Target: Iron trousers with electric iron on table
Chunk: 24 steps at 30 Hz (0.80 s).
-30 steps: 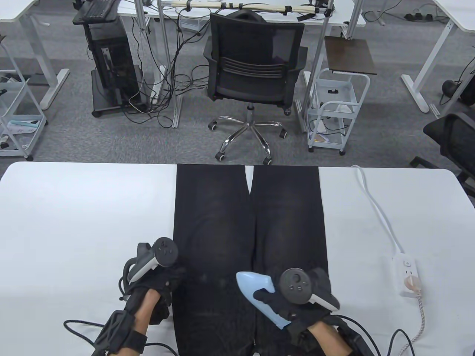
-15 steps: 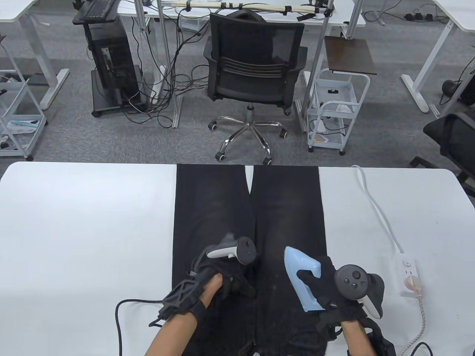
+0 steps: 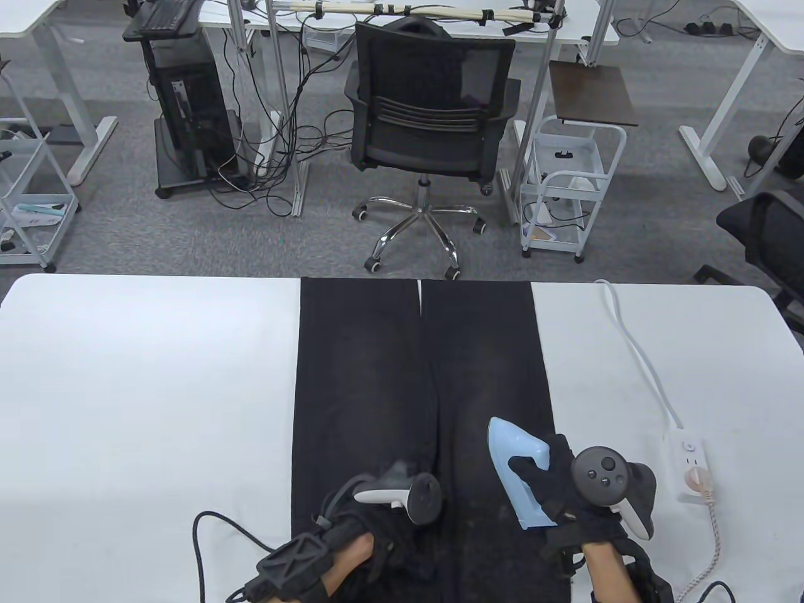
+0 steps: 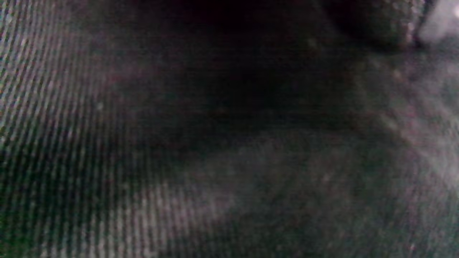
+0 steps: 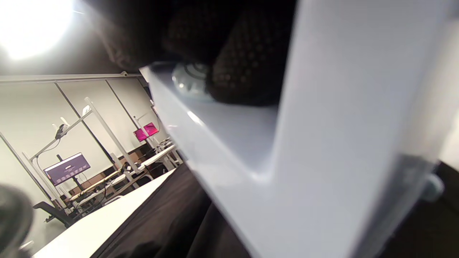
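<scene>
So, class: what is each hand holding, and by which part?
The right hand grips the light blue iron by its handle. The left hand holds nothing plainly; it rests on the trousers.

Table view overhead, faces down. Left wrist view pressed against trousers (image 4: 107, 143); right wrist view beside iron (image 5: 322, 143).

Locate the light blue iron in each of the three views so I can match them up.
Table view: iron at lower right, on the trousers' right leg, right hand gripping its handle.
Left wrist view: not in it; only blurred dark fabric.
Right wrist view: iron fills the right half, very close, gloved fingers on top.
Shared landmark: the black trousers, in all three views.
</scene>
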{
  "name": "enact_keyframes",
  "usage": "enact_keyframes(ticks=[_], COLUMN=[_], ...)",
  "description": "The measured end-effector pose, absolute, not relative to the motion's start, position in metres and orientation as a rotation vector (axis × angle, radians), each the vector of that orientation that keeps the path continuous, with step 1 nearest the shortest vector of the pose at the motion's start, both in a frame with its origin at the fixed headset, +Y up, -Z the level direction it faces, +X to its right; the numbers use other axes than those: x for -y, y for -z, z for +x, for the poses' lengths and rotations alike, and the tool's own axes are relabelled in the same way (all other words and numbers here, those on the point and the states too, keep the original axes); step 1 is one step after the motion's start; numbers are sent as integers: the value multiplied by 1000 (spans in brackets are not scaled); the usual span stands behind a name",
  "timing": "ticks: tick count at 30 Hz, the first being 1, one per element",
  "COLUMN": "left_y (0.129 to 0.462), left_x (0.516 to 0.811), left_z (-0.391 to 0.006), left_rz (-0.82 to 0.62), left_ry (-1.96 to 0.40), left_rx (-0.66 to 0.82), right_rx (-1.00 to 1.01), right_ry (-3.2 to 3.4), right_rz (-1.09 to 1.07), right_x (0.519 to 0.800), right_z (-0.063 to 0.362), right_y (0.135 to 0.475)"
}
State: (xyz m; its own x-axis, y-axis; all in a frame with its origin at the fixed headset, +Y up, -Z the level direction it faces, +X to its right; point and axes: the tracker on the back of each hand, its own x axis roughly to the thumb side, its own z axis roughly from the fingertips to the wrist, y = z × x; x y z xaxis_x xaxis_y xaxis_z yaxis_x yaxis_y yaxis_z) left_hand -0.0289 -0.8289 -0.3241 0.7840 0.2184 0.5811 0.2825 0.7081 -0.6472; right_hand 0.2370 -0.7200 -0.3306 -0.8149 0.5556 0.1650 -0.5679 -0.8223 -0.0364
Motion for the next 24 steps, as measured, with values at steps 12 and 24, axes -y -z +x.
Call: enact_keyframes(ticks=[12, 24], left_y=[289, 457], left_x=[798, 802], left_z=[-20, -28], left_rz=[-872, -736], left_ry=[-12, 15], left_rx=[713, 516], right_rx=[87, 31], right_ry=[-2560, -2575], right_rz=[212, 212], right_x=[719, 722], right_z=[232, 230], right_y=[329, 330])
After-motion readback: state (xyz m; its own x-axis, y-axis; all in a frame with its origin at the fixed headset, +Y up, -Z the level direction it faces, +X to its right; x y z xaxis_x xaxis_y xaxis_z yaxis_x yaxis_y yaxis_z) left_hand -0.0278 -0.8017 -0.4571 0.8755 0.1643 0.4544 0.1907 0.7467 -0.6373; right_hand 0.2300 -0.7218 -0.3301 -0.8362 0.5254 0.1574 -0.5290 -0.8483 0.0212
